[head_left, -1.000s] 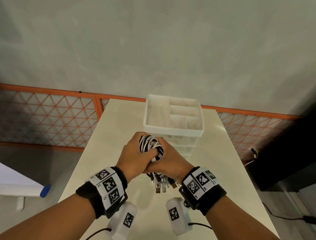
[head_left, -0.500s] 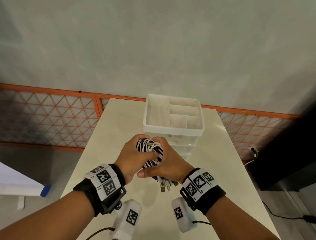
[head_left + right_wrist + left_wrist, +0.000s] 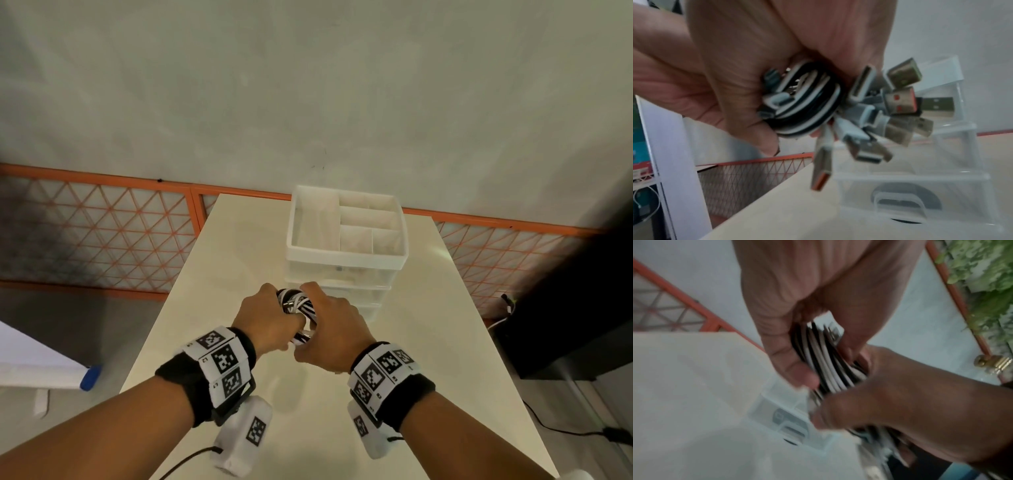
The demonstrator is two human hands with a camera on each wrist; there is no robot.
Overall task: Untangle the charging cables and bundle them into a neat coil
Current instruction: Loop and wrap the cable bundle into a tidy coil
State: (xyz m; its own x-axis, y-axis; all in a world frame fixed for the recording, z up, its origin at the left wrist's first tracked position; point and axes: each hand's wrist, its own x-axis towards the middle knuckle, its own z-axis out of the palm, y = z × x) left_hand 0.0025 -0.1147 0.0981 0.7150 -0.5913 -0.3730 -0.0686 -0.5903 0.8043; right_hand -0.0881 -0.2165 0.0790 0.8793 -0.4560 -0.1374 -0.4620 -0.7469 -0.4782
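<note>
While both hands close around it above the table [image 3: 212, 260], the cable bundle [image 3: 297, 306] of black and white charging cables sits between left hand [image 3: 265, 322] and right hand [image 3: 334, 334], its plugs [image 3: 898, 104] fanning out; any print on them looks too blurred to read, and the wristbands' [image 3: 222, 359] small characters are illegible.

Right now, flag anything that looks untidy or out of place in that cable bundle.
The cable bundle, gripped by the left hand and right hand, is coiled, but its USB plugs splay loose in different directions instead of lying tucked against the coil. Nothing looks damaged.
</note>
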